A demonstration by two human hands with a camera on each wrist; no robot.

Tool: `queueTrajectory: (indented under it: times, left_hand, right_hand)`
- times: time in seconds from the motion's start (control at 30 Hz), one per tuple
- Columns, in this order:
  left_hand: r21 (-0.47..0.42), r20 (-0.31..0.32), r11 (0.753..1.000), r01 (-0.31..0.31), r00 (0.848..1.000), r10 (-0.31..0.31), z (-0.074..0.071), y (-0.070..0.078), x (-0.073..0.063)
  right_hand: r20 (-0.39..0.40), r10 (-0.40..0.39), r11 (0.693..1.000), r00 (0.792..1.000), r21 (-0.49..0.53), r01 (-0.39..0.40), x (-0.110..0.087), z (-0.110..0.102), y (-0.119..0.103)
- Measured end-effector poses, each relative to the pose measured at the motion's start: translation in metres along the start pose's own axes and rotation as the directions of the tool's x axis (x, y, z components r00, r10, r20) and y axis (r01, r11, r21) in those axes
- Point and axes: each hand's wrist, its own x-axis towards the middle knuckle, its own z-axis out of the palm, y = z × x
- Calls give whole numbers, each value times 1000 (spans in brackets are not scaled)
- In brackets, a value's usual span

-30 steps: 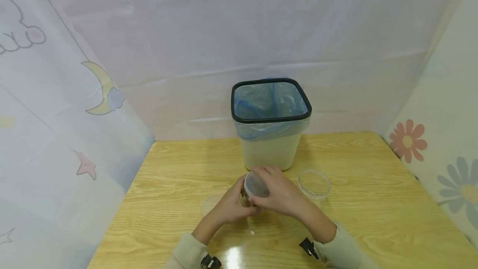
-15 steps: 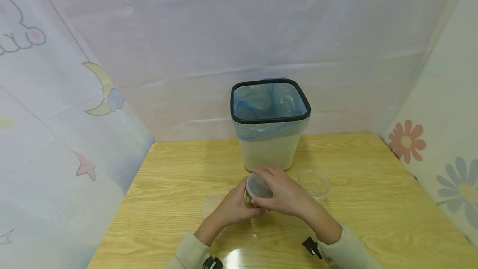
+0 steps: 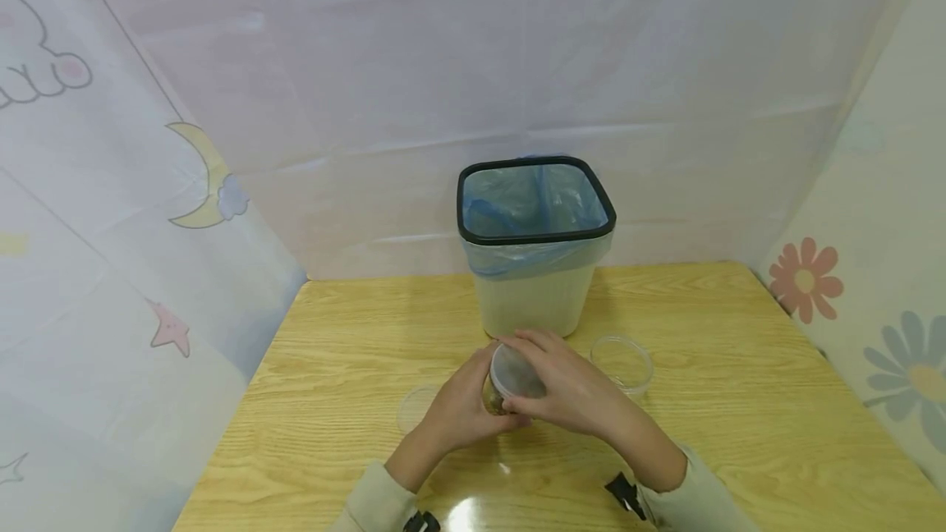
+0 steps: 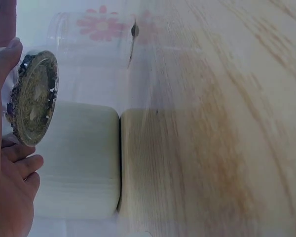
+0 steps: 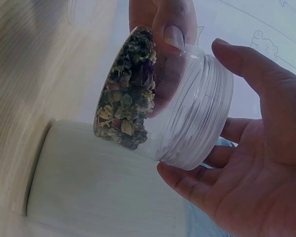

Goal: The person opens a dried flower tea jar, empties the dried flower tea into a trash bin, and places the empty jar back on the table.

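Note:
A clear plastic jar [image 5: 160, 131] hangs tilted above the table, dried herbs or flower tea [image 5: 126, 106] filling its lower part. My left hand [image 3: 460, 407] grips the jar's body from the left, the thumb lying along its wall in the right wrist view. Over the top, my right hand [image 3: 572, 388] holds the clear screw lid [image 5: 214, 116] with curled fingers and thumb. The lid sits on the jar; whether it is screwed tight I cannot tell. In the left wrist view, the jar's round base [image 4: 37, 98] shows brown herbs through it.
Behind the hands stands a white waste bin [image 3: 528, 302] with a black rim and blue liner. A clear open container [image 3: 649, 372] is to the right. At the left, a clear round lid [image 3: 402, 415] lies on the wooden table [image 3: 332, 368].
Both hands and the jar have shifted slightly to the right and toward me. The grip on jar and lid stays much the same. Bin, container and loose lid have not moved.

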Motion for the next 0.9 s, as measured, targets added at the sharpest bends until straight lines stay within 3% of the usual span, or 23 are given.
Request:
queueTrajectory:
  times: [0.27, 0.43, 0.7, 0.9]
  left_hand:
    - [54, -60, 998, 16, 998, -13, 0, 5, -3]
    - [40, -83, 999, 21, 996, -17, 0, 9, 0]
    - [-85, -6, 991, 103, 995, -104, -4, 9, -3]
    - [-153, 101, 985, 79, 993, -64, -8, 1, -5]
  right_hand:
    - [-49, 28, 1000, 998, -7, -29, -1, 4, -3]
    - [-114, 33, 998, 993, -41, -38, 0, 9, -5]
    - [-120, -58, 996, 991, -79, 49, -2, 15, -1]
    - [-34, -110, 994, 993, 9, 111, -4, 11, 4]
